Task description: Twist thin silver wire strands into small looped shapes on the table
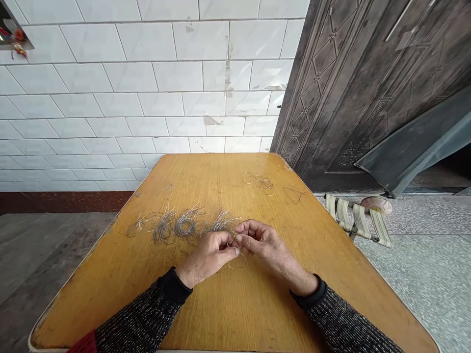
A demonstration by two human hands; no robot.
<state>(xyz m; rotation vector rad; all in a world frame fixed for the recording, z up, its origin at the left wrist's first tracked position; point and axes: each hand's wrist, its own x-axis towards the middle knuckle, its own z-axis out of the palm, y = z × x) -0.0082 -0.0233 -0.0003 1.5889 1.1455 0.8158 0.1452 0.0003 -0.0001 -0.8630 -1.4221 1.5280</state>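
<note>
A thin piece of wire [243, 259] is pinched between my two hands over the middle of the table, its loose end curving down below the fingers. My left hand [210, 256] grips it with thumb and forefinger. Fingertips of my right hand [265, 243] close on the same wire from the other side. Just beyond my left hand lie several tangled bundles of thin grey wire, among them a coiled one [185, 224] and a spread-out one [222, 220]. A few thin copper-coloured loops [263, 182] rest farther back on the right.
The yellow wooden table [228, 314] stands against a white tiled wall [143, 78]. To the right are a dark carved metal door [331, 98], a grey curtain [415, 147] and a striped folding stool [362, 220]. A bent thin wire [294, 194] lies near the table's right edge.
</note>
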